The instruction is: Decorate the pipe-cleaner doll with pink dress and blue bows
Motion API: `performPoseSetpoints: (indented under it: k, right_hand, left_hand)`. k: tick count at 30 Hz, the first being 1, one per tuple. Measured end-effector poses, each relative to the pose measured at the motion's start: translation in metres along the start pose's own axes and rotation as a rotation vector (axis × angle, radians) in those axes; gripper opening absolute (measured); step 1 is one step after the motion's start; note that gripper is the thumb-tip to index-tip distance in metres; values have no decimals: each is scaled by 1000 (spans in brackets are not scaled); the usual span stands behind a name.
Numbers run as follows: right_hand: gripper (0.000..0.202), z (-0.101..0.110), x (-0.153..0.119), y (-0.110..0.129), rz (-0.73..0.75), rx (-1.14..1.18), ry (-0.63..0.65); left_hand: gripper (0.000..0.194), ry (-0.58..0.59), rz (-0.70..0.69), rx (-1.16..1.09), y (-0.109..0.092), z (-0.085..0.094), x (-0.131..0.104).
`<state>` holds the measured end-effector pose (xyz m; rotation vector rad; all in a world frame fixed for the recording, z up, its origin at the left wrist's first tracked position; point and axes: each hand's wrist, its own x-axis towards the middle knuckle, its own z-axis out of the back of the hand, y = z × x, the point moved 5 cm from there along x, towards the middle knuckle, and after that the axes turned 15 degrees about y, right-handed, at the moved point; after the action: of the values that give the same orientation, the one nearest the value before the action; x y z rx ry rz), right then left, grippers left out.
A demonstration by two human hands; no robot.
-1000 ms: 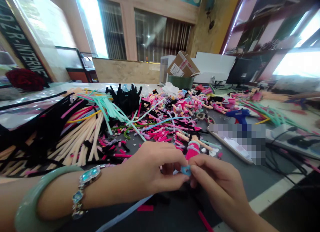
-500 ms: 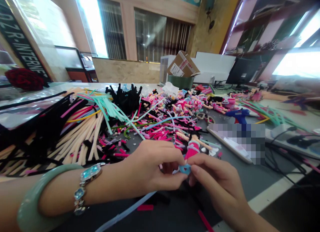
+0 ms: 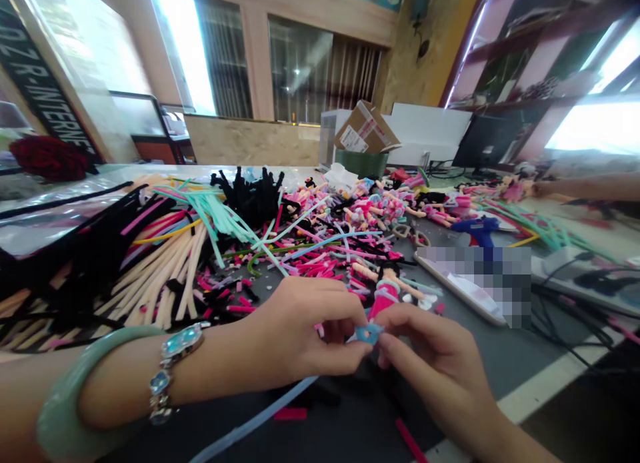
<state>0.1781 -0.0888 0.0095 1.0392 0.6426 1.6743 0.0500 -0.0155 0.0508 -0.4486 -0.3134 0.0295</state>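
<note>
A small light-blue coiled piece (image 3: pixel 369 334) is pinched between the fingertips of my left hand (image 3: pixel 315 330), which wears a green bangle and a jewelled bracelet. My right hand (image 3: pixel 440 363) grips the right side of the same piece with thumb and forefinger. Just beyond my fingertips lies a doll in a pink dress (image 3: pixel 384 300) with black hair and beige arms. A long pale-blue stem (image 3: pixel 260 416) runs from below my left hand towards the front edge.
Bundles of beige stems (image 3: pixel 160 276) and teal stems (image 3: pixel 215 210) lie left. Pink scraps (image 3: pixel 310 266) and a pile of small dolls (image 3: pixel 370 203) fill the middle. A blue glue gun (image 3: pixel 477 230), a white tray (image 3: pixel 460 286) and black cables are right; another person's arm (image 3: pixel 585 186) reaches in.
The blue piece has tilted slightly between my fingertips, showing its centre hole more. At the far right, the other person's arm has shifted. The rest looks the same.
</note>
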Motion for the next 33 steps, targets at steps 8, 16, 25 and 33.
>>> performPoseSetpoints:
  k: [8, 16, 25, 33]
  right_hand:
    - [11, -1, 2, 0, -24, 57, 30]
    - [14, -2, 1, -7, -52, 192, 45]
    - [17, -6, 4, -8, -124, 256, 84]
    - [14, -6, 6, -10, -126, 220, 101]
  left_hand:
    - [6, -12, -7, 9, 1, 0, -1]
    - [5, 18, -23, 24, 1, -1, -1]
    - [5, 73, -43, 107, 1, -6, -3]
    - [3, 15, -74, 120, 2, -3, -4]
